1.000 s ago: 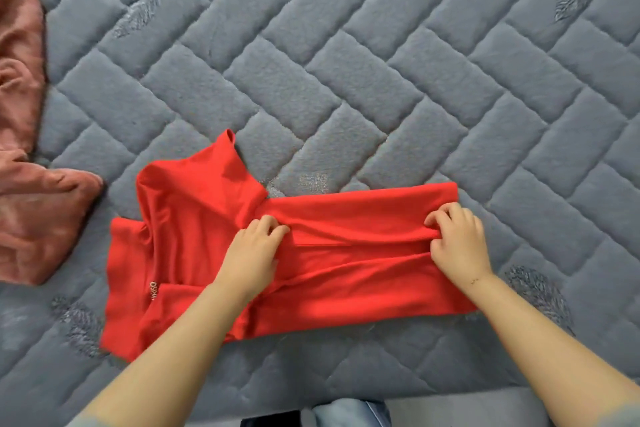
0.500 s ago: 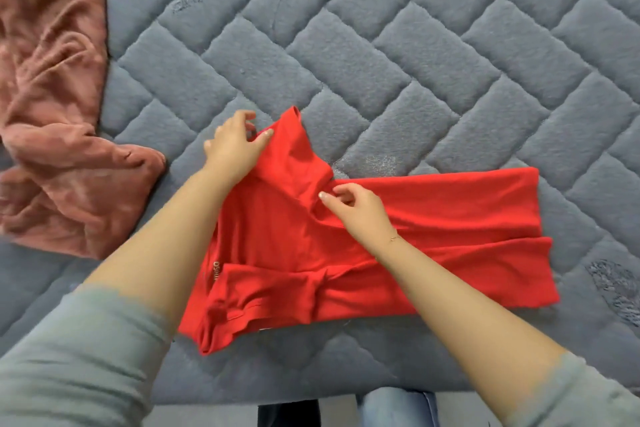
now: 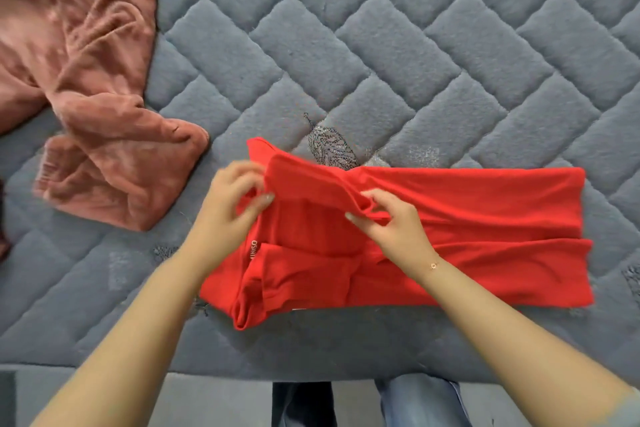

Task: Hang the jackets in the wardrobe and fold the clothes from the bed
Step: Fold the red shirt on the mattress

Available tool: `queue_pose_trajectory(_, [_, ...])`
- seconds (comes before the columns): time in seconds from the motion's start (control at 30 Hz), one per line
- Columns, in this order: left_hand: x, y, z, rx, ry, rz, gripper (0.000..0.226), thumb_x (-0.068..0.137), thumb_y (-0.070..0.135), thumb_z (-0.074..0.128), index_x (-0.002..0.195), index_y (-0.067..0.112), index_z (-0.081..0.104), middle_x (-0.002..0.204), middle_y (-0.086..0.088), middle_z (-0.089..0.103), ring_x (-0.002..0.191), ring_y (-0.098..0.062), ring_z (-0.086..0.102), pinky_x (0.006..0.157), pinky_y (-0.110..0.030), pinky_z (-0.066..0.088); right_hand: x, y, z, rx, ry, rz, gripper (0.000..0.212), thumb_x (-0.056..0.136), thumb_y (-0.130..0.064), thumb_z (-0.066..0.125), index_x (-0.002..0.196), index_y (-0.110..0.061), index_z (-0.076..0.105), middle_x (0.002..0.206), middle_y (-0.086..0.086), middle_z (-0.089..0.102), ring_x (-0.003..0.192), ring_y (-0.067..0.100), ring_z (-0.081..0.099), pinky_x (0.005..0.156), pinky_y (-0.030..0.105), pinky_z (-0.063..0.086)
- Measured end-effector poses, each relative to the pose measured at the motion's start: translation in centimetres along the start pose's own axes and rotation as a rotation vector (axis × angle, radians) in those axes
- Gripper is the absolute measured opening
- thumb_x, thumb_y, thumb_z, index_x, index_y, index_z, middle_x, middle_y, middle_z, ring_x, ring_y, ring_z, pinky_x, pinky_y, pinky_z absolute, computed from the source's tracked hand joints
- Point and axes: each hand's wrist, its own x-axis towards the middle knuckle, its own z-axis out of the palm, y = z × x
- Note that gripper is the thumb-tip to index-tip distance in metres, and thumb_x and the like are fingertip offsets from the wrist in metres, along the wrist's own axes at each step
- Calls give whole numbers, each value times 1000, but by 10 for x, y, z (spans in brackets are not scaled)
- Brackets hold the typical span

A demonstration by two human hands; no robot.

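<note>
Pinching a folded flap of the red shirt (image 3: 467, 218) between them, left hand (image 3: 230, 204) and right hand (image 3: 394, 222) fingers.

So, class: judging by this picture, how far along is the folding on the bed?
Done: the red top is already narrowed into a long band. In hand: the left hand and right hand pinch its sleeve flap, folding it in. Left: the pink garment lies crumpled, unfolded. No jackets or wardrobe in view.

Small white lettering, running vertically on the bright red folded cotton garment (image 3: 467, 218) near its left edge, appears to read "OSMI…"; its remaining characters are illegible.
</note>
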Motion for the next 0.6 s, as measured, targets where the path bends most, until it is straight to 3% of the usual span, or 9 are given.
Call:
queue_pose_trajectory(0.07, [-44, -6, 6, 43, -42, -49, 26, 89, 27, 58, 87, 2, 65, 106, 4, 60, 104, -4, 49, 96, -17, 36, -11, 6, -2, -160, -108, -71, 29, 78, -16, 81, 105, -9, 72, 103, 0, 70, 98, 15, 64, 91, 28, 47])
queue_pose_trajectory(0.13, [-70, -15, 14, 15, -38, -208, 15, 89, 19, 65, 91, 5, 68, 103, 6, 62, 104, -8, 53, 94, -22, 38, -13, 10, -1, -224, -229, -103, 29, 78, -20, 81, 105, -11, 73, 105, -1, 70, 103, 19, 63, 95, 32, 47])
queue_pose_trajectory(0.27, [-76, -25, 26, -59, -84, -458, 8, 91, 15, 67, 96, 21, 67, 99, 8, 65, 102, -17, 55, 88, -22, 37, -4, 13, 6, -296, -263, -50, 24, 82, -28, 78, 92, -7, 71, 91, 3, 69, 90, 22, 62, 85, 41, 49])
queue_pose_trajectory(0.33, [-71, -24, 28, -104, -136, -517, 9, 92, 18, 66, 88, 26, 63, 91, 7, 66, 94, -15, 56, 87, -31, 42, 7, 12, 8, -244, -222, 70, 23, 86, -29, 73, 89, -7, 67, 83, 7, 69, 80, 18, 62, 79, 44, 49])
queue_pose_trajectory(0.4, [-63, -22, 23, -214, -142, -550, 12, 92, 18, 65, 85, 27, 64, 86, 8, 68, 86, -12, 60, 86, -35, 46, 18, 10, 9, -174, -182, 195, 20, 91, -26, 68, 87, -6, 64, 77, 14, 69, 71, 14, 56, 75, 44, 46])
queue_pose_trajectory(0.47, [-51, -28, 10, -232, -30, -533, 13, 90, 11, 65, 91, 23, 66, 92, 5, 71, 89, -18, 64, 86, -37, 48, 27, 10, 12, -160, -139, 268, 20, 94, -23, 64, 86, -5, 62, 75, 21, 67, 67, 17, 50, 71, 43, 45])
queue_pose_trajectory(0.53, [-35, -47, -3, -40, 94, -463, 24, 85, 3, 67, 104, 18, 65, 105, 0, 70, 98, -28, 62, 90, -41, 45, 31, 11, 16, -147, -107, 309, 17, 95, -22, 63, 88, -6, 63, 77, 18, 67, 69, 17, 51, 70, 37, 44])
queue_pose_trajectory(0.6, [-16, -64, -11, 142, 72, -410, 39, 82, 8, 71, 120, 14, 62, 121, -5, 63, 114, -31, 55, 97, -44, 41, 31, 12, 20, -143, -103, 331, 15, 95, -19, 62, 93, -4, 63, 85, 17, 69, 76, 17, 54, 75, 36, 45])
